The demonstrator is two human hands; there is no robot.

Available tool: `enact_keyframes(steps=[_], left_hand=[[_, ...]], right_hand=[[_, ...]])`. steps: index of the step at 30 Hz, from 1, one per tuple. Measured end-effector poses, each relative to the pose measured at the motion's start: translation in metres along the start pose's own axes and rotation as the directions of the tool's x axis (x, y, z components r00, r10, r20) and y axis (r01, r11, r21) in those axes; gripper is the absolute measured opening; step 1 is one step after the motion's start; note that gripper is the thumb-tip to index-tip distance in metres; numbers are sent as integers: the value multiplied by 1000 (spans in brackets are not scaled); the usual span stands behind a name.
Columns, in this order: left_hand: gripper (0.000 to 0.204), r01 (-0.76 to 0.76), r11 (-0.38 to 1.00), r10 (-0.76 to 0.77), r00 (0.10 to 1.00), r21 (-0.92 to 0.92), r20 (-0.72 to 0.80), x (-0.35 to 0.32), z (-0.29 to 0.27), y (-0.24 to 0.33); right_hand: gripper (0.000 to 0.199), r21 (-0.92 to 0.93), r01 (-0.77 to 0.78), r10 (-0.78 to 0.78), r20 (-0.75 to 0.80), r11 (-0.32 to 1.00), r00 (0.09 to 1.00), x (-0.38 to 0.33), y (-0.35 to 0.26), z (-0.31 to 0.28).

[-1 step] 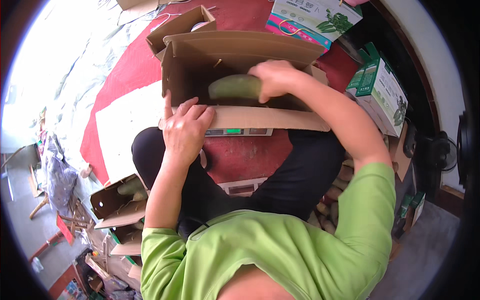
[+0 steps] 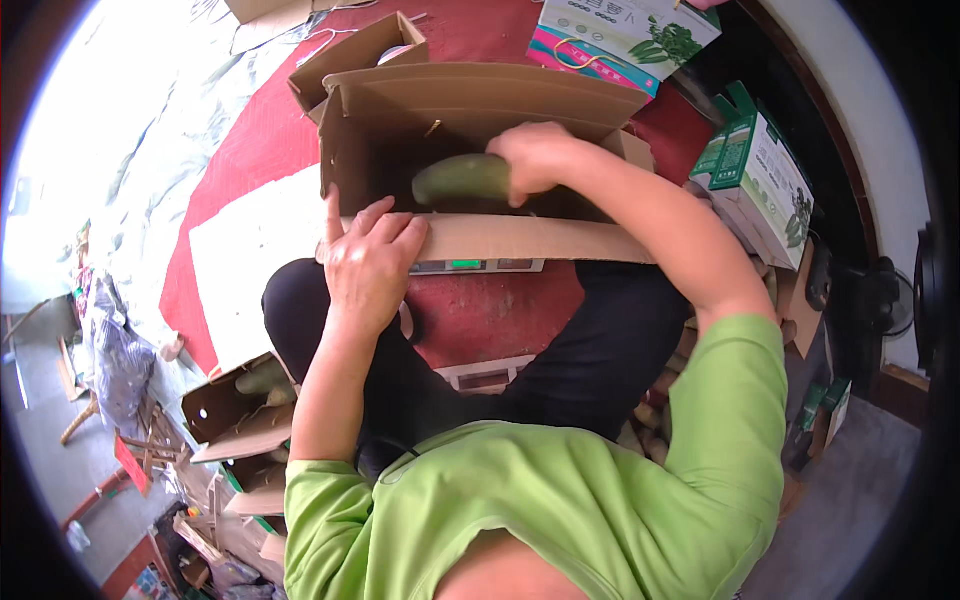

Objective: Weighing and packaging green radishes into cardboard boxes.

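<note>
An opened brown cardboard box [image 2: 500,240] stands in front of me on a scale [image 2: 480,266] whose small display glows green. My right hand [image 2: 532,160] reaches into the box and grips one end of a long green radish [image 2: 465,181], which lies nearly level, pointing left. The tips of its fingers are partly hidden behind the radish and the hand itself. At the box's near left corner my left hand [image 2: 368,255] holds the front flap, fingers over its edge. Shadow hides much of the box's floor.
A smaller open carton [image 2: 360,62] stands behind the box. Printed cartons are at the back right [image 2: 630,40] and right [image 2: 757,180]. Cartons with radishes [image 2: 240,410] sit by my left side; more radishes [image 2: 650,420] lie at my right. A white sheet [image 2: 245,265] covers part of the red floor.
My right hand and the radish have shifted slightly left and down inside the box. My left hand stays on the flap.
</note>
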State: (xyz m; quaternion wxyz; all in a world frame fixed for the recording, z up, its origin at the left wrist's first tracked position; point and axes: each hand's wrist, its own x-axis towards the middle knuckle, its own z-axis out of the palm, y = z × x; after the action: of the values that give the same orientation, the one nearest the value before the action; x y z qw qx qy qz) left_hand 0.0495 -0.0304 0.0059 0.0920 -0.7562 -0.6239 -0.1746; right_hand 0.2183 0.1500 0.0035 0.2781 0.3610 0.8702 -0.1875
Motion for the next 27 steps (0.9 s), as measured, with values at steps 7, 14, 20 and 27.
enact_keyframes(steps=[7,14,20,27], left_hand=[[15,44,999,-44,998,16,45,-1,-9,3],[23,13,999,-16,998,50,68,2,-2,11],[22,10,996,-16,997,88,70,1,-3,16],[25,18,989,-28,997,148,67,-1,0,16]], right_hand=[[51,-95,72,-59,137,993,989,65,-40,26],[42,-49,216,-211,92,975,973,96,-30,56],[49,163,531,-454,-352,832,819,15,-24,-5],[37,590,652,212,-797,476,566,-149,83,38]])
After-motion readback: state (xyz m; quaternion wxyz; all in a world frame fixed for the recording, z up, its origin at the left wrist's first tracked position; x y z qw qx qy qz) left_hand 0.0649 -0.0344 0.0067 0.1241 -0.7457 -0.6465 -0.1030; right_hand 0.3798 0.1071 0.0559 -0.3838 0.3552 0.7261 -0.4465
